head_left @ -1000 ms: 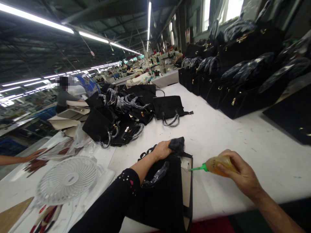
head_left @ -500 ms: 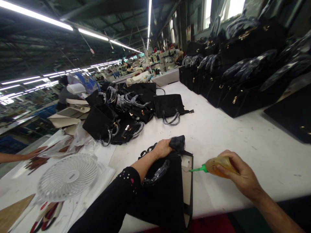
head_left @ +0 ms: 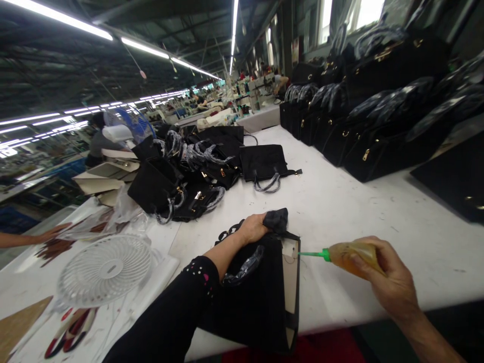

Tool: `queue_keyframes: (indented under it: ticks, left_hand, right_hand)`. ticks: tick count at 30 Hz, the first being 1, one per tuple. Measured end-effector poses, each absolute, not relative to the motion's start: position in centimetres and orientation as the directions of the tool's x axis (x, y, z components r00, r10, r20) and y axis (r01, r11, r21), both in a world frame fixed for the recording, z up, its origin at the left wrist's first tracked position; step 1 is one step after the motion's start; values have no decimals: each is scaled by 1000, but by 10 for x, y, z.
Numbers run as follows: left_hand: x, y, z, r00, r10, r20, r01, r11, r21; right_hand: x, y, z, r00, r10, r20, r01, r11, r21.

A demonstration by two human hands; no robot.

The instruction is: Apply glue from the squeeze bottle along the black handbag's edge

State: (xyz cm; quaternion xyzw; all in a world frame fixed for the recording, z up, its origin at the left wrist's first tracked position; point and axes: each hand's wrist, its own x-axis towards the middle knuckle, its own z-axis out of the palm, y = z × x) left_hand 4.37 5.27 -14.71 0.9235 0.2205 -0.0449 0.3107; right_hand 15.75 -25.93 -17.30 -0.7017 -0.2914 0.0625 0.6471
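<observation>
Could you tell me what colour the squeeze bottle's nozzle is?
Green nozzle, clearest in the head view.

Left hand pins black bag — right hand squeezes glue bottle.

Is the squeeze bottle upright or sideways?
Sideways: the bottle in the right hand lies nearly level, green nozzle pointing at the black bag.

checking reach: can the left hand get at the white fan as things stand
Probably yes: the white fan lies uncovered beside that arm, though the left hand now grips the black bag.
</observation>
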Motion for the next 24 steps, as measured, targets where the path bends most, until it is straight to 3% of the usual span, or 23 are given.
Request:
queue_keyframes:
  ticks: [9,13,17,21,24]
  left_hand:
    - [44,54,-149,900,383,-206,434,-750,500]
    - [44,54,-149,895,394,-208,445,-763,469]
    - [44,54,-148,894,397,-209,448,-776,444]
    - [44,53,-147,896,393,-205,443,-782,437]
    - [44,52,-147,898,388,-207,440,-785,437]
  right_hand:
    - [147,-271,-164,596,750,288,361,71,-930]
    - [143,-273,-163,675,668,315,396,33,-918]
    - [141,-275,-166,594,750,291,379,58,-923]
    - [141,-275,-170,698,637,328,411,19,-911]
    - [140,-273,-171,616,725,309,393,57,-918]
